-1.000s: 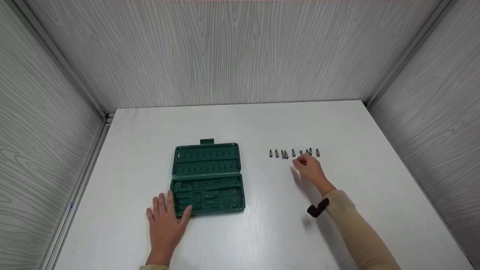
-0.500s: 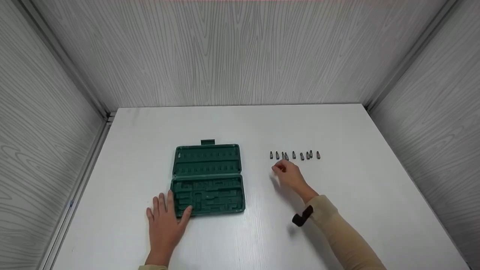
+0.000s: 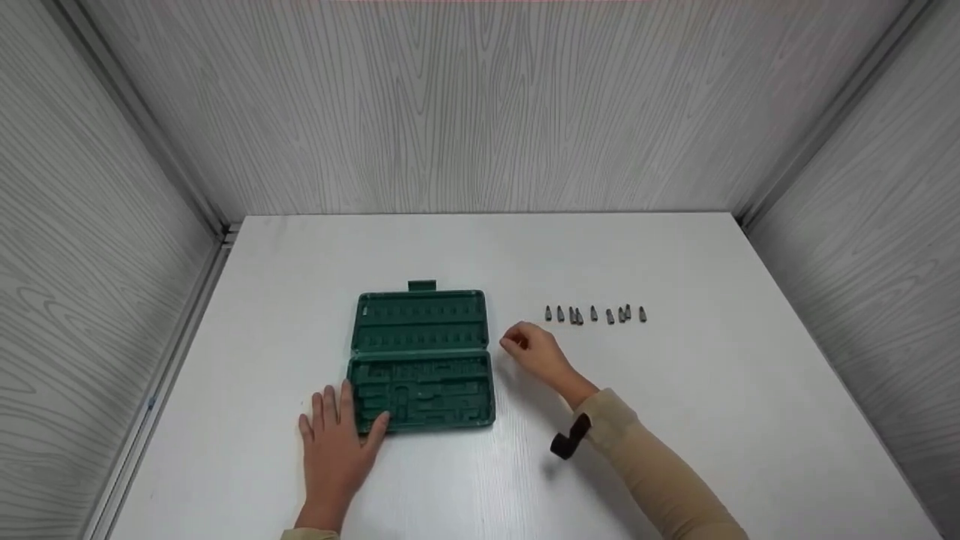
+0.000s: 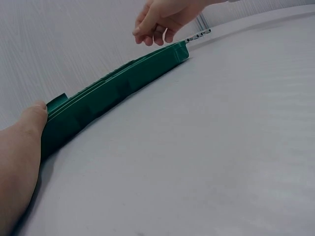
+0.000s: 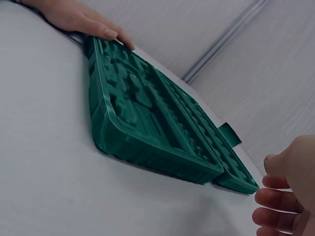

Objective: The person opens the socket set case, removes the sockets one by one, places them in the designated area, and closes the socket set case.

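An opened green plastic tool case (image 3: 421, 346) with moulded recesses lies flat on the white table. My left hand (image 3: 332, 446) rests at its near left corner, fingers straight along the side and thumb over the front rim. Just right of the case my right hand (image 3: 536, 352) hovers above the table. Its thumb and forefinger come together at the tips and the other fingers curl loosely, as the left wrist view shows of this hand (image 4: 170, 17). Whether anything small is between those fingertips cannot be seen. Several small dark screwdriver bits (image 3: 593, 313) lie in a row beyond this hand.
The case's latch tab (image 3: 421, 285) sticks out at the far edge. A pale speck (image 3: 365, 311) shows in the lid's far left recess. Wood-grain panels (image 3: 480, 105) enclose the table at the back and both sides. A black strap piece (image 3: 571, 437) juts from the right cuff.
My right hand has moved left from in front of the bits to beside the case, fingertips together throughout. The left hand stays at the case's corner. The view shifts slightly.
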`<action>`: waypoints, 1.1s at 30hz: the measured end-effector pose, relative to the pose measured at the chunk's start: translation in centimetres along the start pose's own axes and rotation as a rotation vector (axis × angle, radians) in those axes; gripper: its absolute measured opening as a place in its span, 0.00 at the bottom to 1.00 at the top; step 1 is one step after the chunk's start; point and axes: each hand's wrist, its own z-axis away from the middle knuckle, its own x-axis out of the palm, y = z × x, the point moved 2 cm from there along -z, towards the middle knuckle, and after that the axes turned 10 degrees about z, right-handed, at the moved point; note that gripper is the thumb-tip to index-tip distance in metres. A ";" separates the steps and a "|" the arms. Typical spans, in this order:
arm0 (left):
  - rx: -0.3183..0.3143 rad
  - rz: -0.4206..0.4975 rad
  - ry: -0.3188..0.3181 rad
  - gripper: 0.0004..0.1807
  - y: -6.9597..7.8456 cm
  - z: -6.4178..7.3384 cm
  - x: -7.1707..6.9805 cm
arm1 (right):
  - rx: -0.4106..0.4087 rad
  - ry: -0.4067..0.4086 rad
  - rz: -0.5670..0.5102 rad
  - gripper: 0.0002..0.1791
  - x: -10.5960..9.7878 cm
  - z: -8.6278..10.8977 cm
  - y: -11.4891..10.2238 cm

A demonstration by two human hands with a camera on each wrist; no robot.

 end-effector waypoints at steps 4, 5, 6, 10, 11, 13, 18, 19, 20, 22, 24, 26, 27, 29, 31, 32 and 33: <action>-0.001 -0.007 0.011 0.52 0.0 0.0 -0.1 | -0.060 -0.027 0.006 0.08 0.9 -0.4 -1.7; -0.002 -0.008 0.012 0.52 0.0 -0.1 -0.1 | -0.073 -0.035 0.008 0.08 1.2 -0.6 -2.1; -0.002 -0.008 0.012 0.52 0.0 -0.1 -0.1 | -0.084 -0.041 0.010 0.09 1.4 -0.7 -2.5; -0.001 -0.008 0.006 0.52 0.0 -0.1 -0.2 | -0.117 -0.070 -0.009 0.11 2.2 -1.1 -3.9; -0.001 -0.008 0.006 0.51 0.0 -0.1 -0.2 | -0.126 -0.077 -0.016 0.12 2.5 -1.1 -4.3; -0.001 -0.008 0.007 0.51 0.0 -0.1 -0.3 | -0.138 -0.094 -0.035 0.14 2.9 -1.4 -5.1; -0.003 -0.009 0.009 0.51 -0.1 -0.1 -0.5 | -0.155 -0.125 -0.029 0.15 4.3 -2.3 -6.9; -0.004 -0.011 0.007 0.51 -0.1 -0.1 -0.5 | -0.157 -0.129 -0.022 0.15 4.6 -2.5 -7.2; -0.003 -0.014 0.005 0.51 -0.1 -0.1 -0.5 | -0.162 -0.131 -0.017 0.15 4.9 -2.7 -7.6; -0.006 -0.019 -0.001 0.52 -0.1 -0.1 -0.4 | -0.177 -0.132 -0.009 0.15 5.4 -3.1 -8.1; -0.012 -0.022 -0.008 0.52 -0.1 -0.1 -0.4 | -0.187 -0.134 -0.001 0.15 5.9 -3.5 -8.6; -0.015 -0.024 -0.013 0.52 -0.1 0.0 -0.4 | -0.206 -0.138 0.007 0.15 6.4 -3.8 -9.1; -0.016 -0.025 -0.014 0.52 0.0 0.0 -0.4 | -0.216 -0.142 0.012 0.16 6.6 -4.0 -9.4; -0.014 -0.025 -0.012 0.52 0.1 0.0 -0.4 | -0.238 -0.158 0.030 0.16 7.1 -4.3 -10.0; -0.009 -0.020 -0.007 0.51 0.2 0.0 -0.4 | -0.270 -0.175 0.057 0.17 7.5 -4.7 -10.6; -0.008 -0.021 -0.006 0.51 0.2 0.0 -0.3 | -0.285 -0.185 0.072 0.17 7.7 -4.8 -10.9; -0.011 -0.022 -0.007 0.51 0.2 0.1 -0.3 | -0.300 -0.193 0.084 0.17 7.9 -5.0 -11.2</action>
